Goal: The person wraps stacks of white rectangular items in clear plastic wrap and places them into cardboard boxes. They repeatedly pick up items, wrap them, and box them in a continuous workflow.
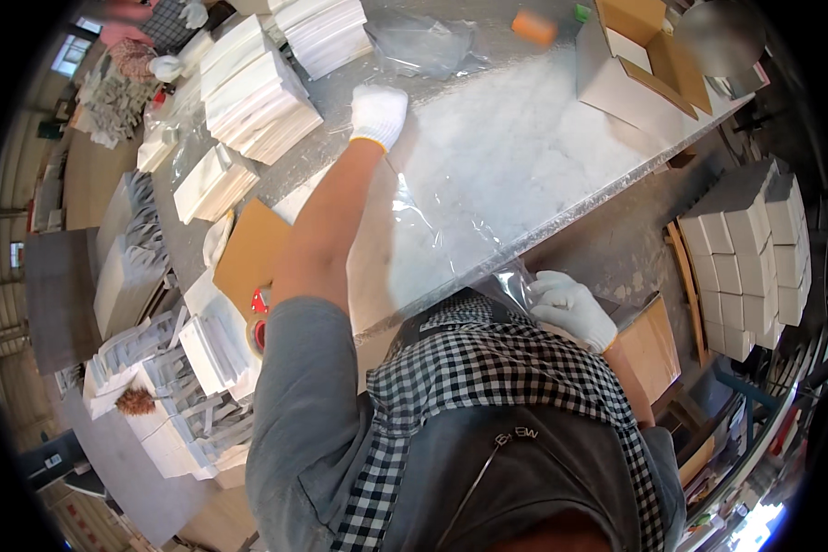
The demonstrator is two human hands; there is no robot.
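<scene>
My left hand (378,116), in a white knit glove, is stretched out over the marble-patterned tabletop. It looks closed, but its fingertips are turned away and what they hold, if anything, is hidden. Close to my body, by the table's front edge, my right hand (572,309) wears a matching glove. Its fingers are bent round the edge of a clear plastic bag (513,281). Shiny clear film (414,207) lies on the tabletop between the two hands. Beyond my left hand is a heap of clear plastic bags (423,44).
Stacks of white marbled tiles (253,101) stand at the left. An open cardboard box (630,78) sits at the far right of the table (515,138). White boxes (745,248) are piled on a pallet at right. A tape dispenser (258,322) is beside my left arm. Another person's gloved hand (166,68) shows far left.
</scene>
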